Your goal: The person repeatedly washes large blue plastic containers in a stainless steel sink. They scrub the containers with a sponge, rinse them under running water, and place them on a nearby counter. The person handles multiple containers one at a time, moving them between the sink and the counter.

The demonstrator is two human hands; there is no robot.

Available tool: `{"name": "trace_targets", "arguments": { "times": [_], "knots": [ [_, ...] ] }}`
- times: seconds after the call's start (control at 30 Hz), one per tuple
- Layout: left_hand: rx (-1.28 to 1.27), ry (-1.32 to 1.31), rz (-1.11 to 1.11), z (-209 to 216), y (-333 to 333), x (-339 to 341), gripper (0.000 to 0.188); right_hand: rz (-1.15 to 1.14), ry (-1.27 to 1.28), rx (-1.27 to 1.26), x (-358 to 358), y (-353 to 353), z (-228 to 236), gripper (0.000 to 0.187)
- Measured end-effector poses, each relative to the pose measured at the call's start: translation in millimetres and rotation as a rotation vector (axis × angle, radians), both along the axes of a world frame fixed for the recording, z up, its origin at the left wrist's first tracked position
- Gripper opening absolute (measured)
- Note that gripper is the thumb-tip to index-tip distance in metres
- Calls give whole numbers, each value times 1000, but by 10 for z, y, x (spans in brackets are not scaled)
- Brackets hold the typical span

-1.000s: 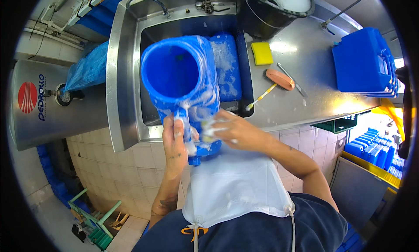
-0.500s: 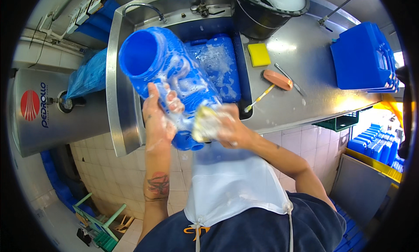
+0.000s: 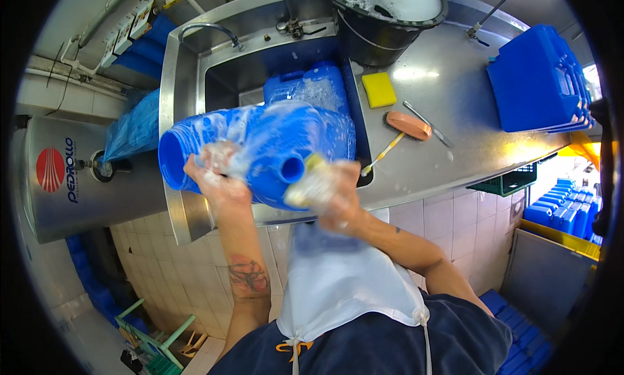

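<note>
A large blue plastic jug [image 3: 273, 131], streaked with white suds, lies on its side over the front of the steel sink [image 3: 218, 82]. Its wide round mouth faces left and a smaller round spout points toward me. Near the wide neck, my left hand [image 3: 224, 180] is closed on the jug with foam over its fingers. My right hand [image 3: 343, 203], blurred by motion, grips a soapy yellowish sponge [image 3: 312, 183] against the jug beside the small spout. Behind it, another sudsy blue jug [image 3: 312, 82] rests in the basin.
On the steel counter right of the basin lie a yellow sponge [image 3: 379, 90], an orange-backed brush [image 3: 408, 125], a toothbrush [image 3: 385, 151] and a thin metal rod [image 3: 426, 121]. A black bucket of suds [image 3: 383, 34] stands behind; blue containers [image 3: 536, 82] sit farther right.
The jug has turned from upright-slanting to nearly level, its wide mouth swinging down and left. The small spout has come up into view. Both hands keep their hold.
</note>
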State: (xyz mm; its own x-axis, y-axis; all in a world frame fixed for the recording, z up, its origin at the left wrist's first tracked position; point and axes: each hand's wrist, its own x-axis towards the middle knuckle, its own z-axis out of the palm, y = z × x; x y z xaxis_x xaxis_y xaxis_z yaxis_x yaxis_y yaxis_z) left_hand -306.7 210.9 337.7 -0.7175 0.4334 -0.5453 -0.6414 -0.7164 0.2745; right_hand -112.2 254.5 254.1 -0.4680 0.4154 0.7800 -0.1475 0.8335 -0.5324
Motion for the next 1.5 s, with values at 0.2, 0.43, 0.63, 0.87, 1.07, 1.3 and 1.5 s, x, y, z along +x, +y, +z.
{"name": "trace_targets", "arguments": {
  "times": [0.2, 0.43, 0.63, 0.87, 1.07, 1.3, 1.5],
  "knots": [
    [225, 32, -49, -41, -4, 178, 35, -31, 19, -43, 111, 270, -133, 41],
    [277, 71, -97, 26, 112, 385, 40, -162, 48, -94, 139, 341, -76, 45],
    [200, 185, -118, 56, 296, 853, 44, -372, 119, 47, -128, 83, 193, 47],
    [208, 258, -105, 22, 274, 589, 46, -404, -6, 62, 65, -10, 63, 46],
    [202, 198, -64, 79, 173, 498, 43, -294, 174, 111, 56, 167, -30, 34],
    [541, 355, -498, -85, -207, 71, 34, 57, 172, -398, -1, 523, 230, 16],
    [330, 302, -428, -58, 53, 136, 38, 157, 18, -220, 170, 736, 159, 30]
  ]
}}
